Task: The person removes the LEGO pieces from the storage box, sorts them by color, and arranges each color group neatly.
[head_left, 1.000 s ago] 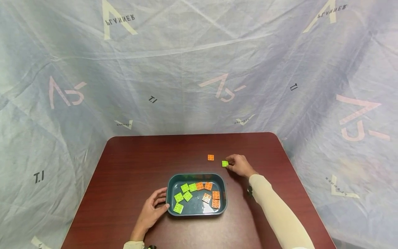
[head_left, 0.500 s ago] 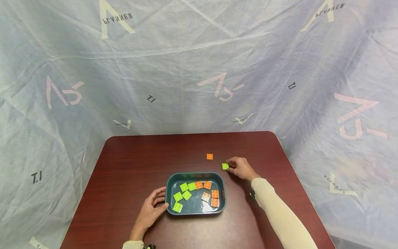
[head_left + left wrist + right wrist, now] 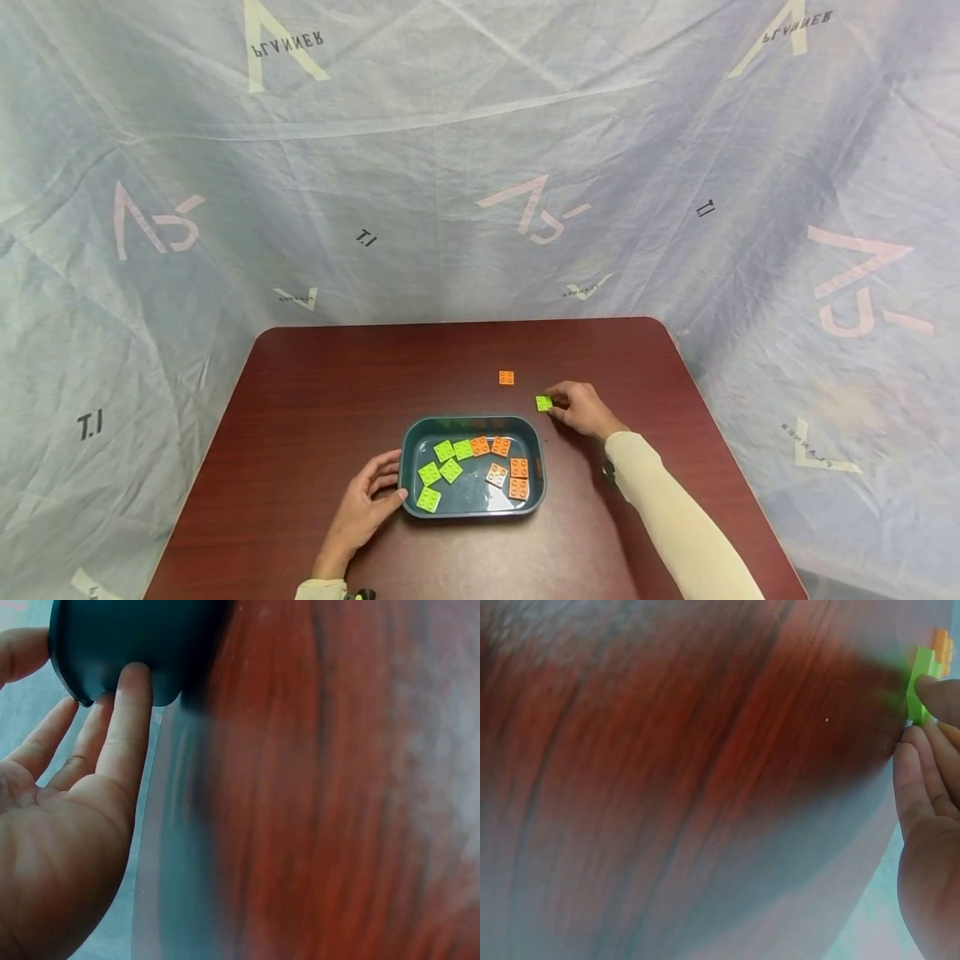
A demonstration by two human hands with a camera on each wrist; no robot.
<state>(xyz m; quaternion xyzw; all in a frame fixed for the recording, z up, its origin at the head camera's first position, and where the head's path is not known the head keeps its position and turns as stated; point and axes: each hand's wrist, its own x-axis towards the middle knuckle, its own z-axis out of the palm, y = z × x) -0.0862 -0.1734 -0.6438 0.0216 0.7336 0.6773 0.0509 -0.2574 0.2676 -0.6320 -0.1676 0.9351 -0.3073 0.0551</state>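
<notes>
My right hand (image 3: 585,409) pinches a lime-green toy brick (image 3: 543,403) between thumb and fingers, low over the table right of the tray. In the right wrist view the thumb lies on the face of the green brick (image 3: 922,686). My left hand (image 3: 366,504) touches the left end of a dark teal tray (image 3: 472,513), its extended fingers along the outer wall and the thumb at the near corner. Inside the tray, several green bricks (image 3: 451,471) lie on the left and several orange bricks (image 3: 518,468) on the right. The left wrist view shows the fingers (image 3: 127,735) against the tray wall.
A single orange brick (image 3: 507,377) lies on the reddish-brown table (image 3: 337,392) behind the tray, left of my right hand. A printed grey-white sheet (image 3: 450,167) hangs behind the table and along both sides.
My right hand and the green brick have shifted slightly nearer to me, away from the orange brick. The left hand and the tray keep their places.
</notes>
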